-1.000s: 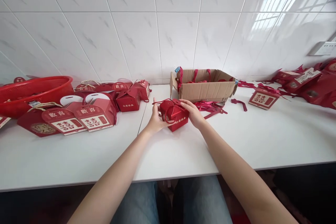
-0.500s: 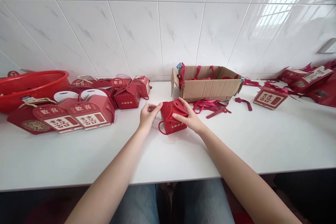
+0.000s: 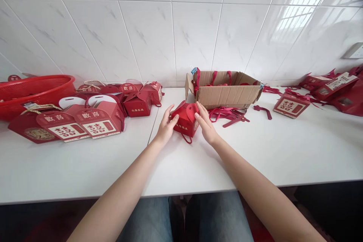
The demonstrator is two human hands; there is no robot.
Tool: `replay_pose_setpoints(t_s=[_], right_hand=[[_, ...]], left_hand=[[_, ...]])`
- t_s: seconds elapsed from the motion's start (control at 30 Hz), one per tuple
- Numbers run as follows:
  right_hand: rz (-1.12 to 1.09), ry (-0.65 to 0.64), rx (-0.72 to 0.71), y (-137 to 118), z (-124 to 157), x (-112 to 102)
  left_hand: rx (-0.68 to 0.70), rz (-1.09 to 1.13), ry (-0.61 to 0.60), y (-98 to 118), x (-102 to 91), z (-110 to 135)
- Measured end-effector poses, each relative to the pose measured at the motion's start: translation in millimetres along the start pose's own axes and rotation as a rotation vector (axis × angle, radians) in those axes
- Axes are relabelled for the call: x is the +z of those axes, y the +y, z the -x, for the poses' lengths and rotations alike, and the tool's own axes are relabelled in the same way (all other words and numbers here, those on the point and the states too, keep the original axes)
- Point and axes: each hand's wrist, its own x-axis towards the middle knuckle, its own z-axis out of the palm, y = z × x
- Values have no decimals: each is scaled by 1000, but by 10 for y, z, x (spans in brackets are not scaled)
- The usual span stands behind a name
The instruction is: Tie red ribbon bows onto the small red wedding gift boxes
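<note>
A small red gift box (image 3: pixel 186 120) with gold lettering sits between my two hands over the middle of the white table (image 3: pixel 283 151). My left hand (image 3: pixel 166 126) presses its fingers against the box's left side. My right hand (image 3: pixel 206 124) cups the right side, fingers up by the rounded top flaps. A red cord loop hangs from the box's bottom edge. The box looks slightly lifted or tilted on the table.
Several finished red gift boxes (image 3: pixel 96 119) stand at the left, beside a red plastic basket (image 3: pixel 34 92). An open cardboard carton (image 3: pixel 224 90) with red ribbons sits behind the hands, loose ribbons (image 3: pixel 229 115) beside it. More red boxes (image 3: pixel 292 106) lie at the right.
My left hand has come back onto the box's left side. The box has turned and shifted slightly away from me, its cord loop now hanging below instead of at the left.
</note>
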Motion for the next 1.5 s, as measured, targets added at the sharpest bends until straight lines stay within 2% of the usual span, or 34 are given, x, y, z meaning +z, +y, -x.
replay_pose_setpoints(t_s=[0.1,0.17,0.23,0.3,0.37,0.43,0.57,0.63,0.7,0.8,0.83,0.87,0.9,1.03,1.13,1.2,1.27,1.37,1.5], right_hand=[[-66,9,-74,80,-53,-16],[-39,66,-87,174,-106,-27],[131,176,-56,272,-158,-50],[391,281,21,352,-196,-91],[625,341,125,405,-215,-146],[749,357,222,439,-222,-200],[755,325,267,448,-233,-253],[741,324,238,402,-235,-248],[679,325,136,322,-220,-239],[323,208,-119,194,-180,-257],[189,155,-153,167,-172,-278],[103,128,-137,153,-170,-309],[108,142,-67,152,-175,-350],[515,354,248,240,-227,-565],[660,377,316,302,-242,-664],[725,410,301,308,-236,-647],[743,413,182,299,-229,-567],[662,305,12,306,-228,-410],[500,206,134,376,-239,-334]], left_hand=[[43,-59,187,-119,-81,-100],[49,-86,283,-215,-129,-166],[41,-119,345,-299,-158,-212],[35,-134,364,-345,-168,-231],[27,-128,351,-347,-163,-226],[14,-120,331,-317,-152,-204],[19,-123,287,-250,-135,-155],[27,-124,273,-243,-134,-144],[24,-120,274,-253,-137,-146],[17,-104,296,-279,-144,-162],[15,-97,303,-288,-146,-169],[15,-89,308,-295,-147,-175],[13,-79,307,-301,-147,-180],[22,-30,266,-302,-144,-175],[84,-23,214,-267,-142,-139],[132,-28,177,-227,-139,-103],[184,-52,146,-185,-134,-70],[225,-109,107,-146,-118,-38],[181,-110,60,-142,-97,-29]])
